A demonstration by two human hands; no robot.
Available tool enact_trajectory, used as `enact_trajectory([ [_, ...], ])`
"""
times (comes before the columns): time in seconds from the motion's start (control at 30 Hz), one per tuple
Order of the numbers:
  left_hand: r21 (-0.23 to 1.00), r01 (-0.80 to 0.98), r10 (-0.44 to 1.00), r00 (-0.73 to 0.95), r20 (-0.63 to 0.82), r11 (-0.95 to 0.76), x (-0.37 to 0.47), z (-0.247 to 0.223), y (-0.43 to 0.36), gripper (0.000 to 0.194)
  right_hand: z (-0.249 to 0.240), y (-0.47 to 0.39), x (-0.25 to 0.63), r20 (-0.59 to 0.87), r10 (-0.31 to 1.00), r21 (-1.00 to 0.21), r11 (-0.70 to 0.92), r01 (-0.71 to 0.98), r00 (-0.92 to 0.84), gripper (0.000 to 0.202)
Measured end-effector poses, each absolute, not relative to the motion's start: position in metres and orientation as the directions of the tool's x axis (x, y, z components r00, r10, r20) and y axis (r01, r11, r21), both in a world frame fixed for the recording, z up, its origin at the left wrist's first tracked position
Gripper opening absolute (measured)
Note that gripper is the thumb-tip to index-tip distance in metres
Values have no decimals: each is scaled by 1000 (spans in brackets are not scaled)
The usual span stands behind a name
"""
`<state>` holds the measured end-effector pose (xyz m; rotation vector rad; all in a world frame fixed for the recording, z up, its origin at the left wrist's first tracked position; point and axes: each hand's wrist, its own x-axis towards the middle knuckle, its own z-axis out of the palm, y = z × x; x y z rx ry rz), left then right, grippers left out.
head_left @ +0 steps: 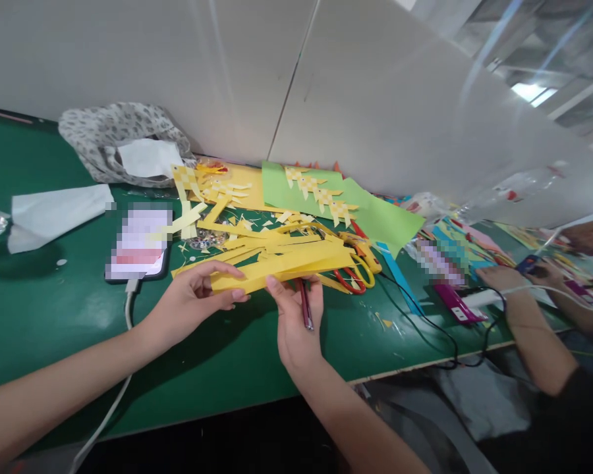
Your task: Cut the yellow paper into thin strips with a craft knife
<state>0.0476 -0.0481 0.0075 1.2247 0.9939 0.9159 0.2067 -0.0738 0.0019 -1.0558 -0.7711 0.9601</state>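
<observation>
Between my two hands is a folded strip of yellow paper (257, 276), held level above the table. My left hand (197, 296) pinches its left end between thumb and fingers. With the thumb on its lower edge, my right hand (299, 316) grips the strip near the middle. A dark red pen (306, 306) is also tucked in my right hand, pointing down. Just behind the strip lie loose yellow paper strips (237, 253) and scraps. Scissors with red and yellow handles (363, 273) rest to the right of the paper.
A phone (141, 240) on a white cable lies left. Behind are a patterned cloth bag (123, 141), green paper sheets (385, 220) with woven yellow paper fish (321, 194), and a hot glue gun (368, 253) with a black cord. At right, a co-worker's arms (534, 336) reach over the green table (237, 368).
</observation>
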Motion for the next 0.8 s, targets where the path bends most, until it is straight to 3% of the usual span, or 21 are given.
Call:
enact_trajectory([
  [0.27, 984, -8, 931, 324, -168, 181, 46, 9, -42, 28, 12, -53, 261, 90, 784, -927, 292, -237, 614, 44],
  [0.43, 996, 46, 936, 340, -93, 83, 49, 7, -43, 27, 5, -47, 286, 99, 732, -929, 311, -201, 674, 44],
  [0.57, 982, 186, 955, 295, -21, -36, 41, 1, -38, 32, 5, -43, 298, 105, 670, -904, 372, -210, 735, 42],
  [0.7, 920, 344, 942, 330, 70, -189, 34, -3, -34, 33, 12, -48, 303, 267, 616, -894, 446, -49, 741, 35],
  [0.8, 882, 390, 913, 396, 98, -264, 34, -2, -34, 31, 17, -58, 298, 418, 681, -885, 455, 100, 601, 22],
])
